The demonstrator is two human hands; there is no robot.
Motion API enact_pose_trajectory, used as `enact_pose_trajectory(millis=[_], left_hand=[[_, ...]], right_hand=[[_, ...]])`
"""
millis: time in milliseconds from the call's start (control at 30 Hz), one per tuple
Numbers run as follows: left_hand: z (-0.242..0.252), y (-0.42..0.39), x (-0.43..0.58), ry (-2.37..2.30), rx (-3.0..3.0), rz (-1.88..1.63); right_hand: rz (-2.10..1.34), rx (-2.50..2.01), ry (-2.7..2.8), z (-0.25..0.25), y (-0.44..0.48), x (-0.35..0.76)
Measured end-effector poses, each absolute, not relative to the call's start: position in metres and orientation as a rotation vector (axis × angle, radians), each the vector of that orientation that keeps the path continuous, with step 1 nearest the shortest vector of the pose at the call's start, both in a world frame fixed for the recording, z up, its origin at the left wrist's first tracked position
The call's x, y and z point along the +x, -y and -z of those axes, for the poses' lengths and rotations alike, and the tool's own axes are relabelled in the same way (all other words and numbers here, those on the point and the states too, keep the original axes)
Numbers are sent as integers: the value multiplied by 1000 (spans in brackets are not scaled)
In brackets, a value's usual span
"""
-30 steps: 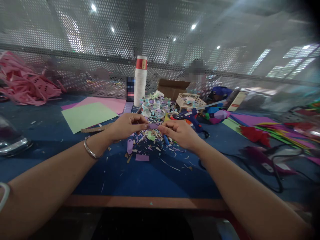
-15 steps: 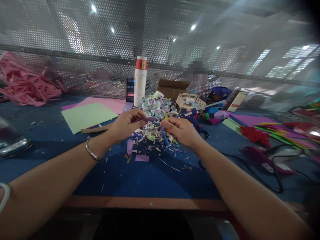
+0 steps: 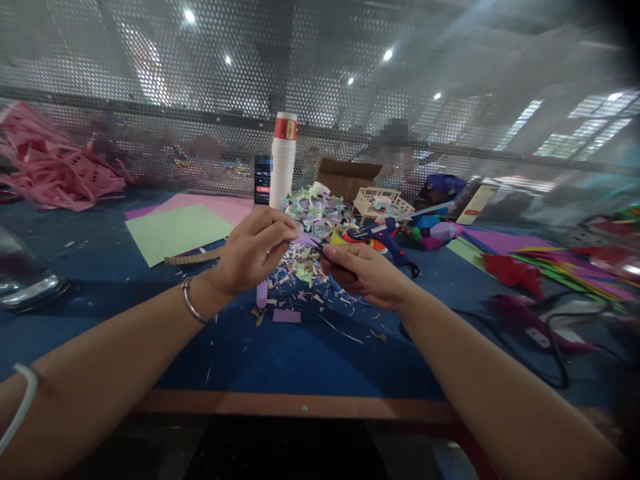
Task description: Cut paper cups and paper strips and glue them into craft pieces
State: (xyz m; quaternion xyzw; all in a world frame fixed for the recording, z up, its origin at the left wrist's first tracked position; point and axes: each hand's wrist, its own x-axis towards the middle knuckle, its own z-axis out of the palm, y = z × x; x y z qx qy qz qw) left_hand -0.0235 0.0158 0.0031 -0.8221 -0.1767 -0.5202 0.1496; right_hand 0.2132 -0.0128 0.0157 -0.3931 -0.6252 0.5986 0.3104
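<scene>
My left hand (image 3: 257,247) pinches a small piece of purple paper (image 3: 306,239) between thumb and fingers. Facing it, my right hand (image 3: 365,272) is closed round a pair of scissors; their dark blades (image 3: 317,245) point left at the paper, and a bit of blue handle shows below the fingers. Under both hands spreads a heap of paper scraps (image 3: 303,272). A purple paper strip (image 3: 262,293) and a small purple rectangle (image 3: 287,316) lie nearer to me on the blue table (image 3: 240,360).
Behind the hands stand a stack of paper cups (image 3: 283,163), a phone (image 3: 263,181) and a pile of cut paper shapes (image 3: 313,207). A blue glue gun (image 3: 385,235) lies to the right, with coloured sheets (image 3: 520,247) beyond. Green paper (image 3: 180,230) lies left.
My left hand has turned and risen slightly with the purple paper. The scissors in my right hand have swung from hanging down to pointing at the paper.
</scene>
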Motion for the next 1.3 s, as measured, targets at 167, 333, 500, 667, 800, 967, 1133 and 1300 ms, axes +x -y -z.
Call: enact_pose_trajectory(millis=[167,333,500,667,800,967,1133,1300], left_hand=[[-5,-12,-19,412,-2343,1414],[-6,-7,-18,435,-2336,1341],[-3,-7,-19,478,-2363,1317],[-2,-8,-18,469,-2379,1313],[-4,-7,-18,457,-2370,1316],[-4,-7,-18,435,-2373,1306],[-4,-7,-18,451,-2416,1317],[-3,-9,-19,755,-2596,1438]], right_hand=[[-1552,-1038,1633,-16,14,211],[-1533,-1039,1647,-17,15,209],[-1525,-1057,1647,-18,15,210],[-1518,-1061,1629,-20,16,210],[-1508,-1055,1637,-19,16,210],[-1500,-1042,1647,-16,15,210],[-1438,-1054,1611,-15,13,209],[-1256,-1122,1695,-14,9,213]])
